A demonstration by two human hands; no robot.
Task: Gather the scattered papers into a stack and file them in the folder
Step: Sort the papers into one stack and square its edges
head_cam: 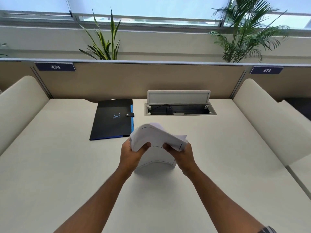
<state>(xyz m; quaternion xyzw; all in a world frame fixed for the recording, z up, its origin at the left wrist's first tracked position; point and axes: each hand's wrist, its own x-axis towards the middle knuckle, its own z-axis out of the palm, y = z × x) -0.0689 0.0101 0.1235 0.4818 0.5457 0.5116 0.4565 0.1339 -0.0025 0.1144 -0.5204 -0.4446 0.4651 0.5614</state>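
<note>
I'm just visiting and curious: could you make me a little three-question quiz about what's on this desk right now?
1. True or false: the black folder lies shut on the desk, its snap strap fastened.
2. What holds the paper stack? A) the left hand alone B) both hands C) neither hand; it lies flat
3. Fill in: the cable box set into the desk has its lid ____.

Key
1. True.
2. B: the left hand and the right hand grip its two sides, and the bottom edge rests on the desk.
3. Open, standing upright behind the opening.
</note>
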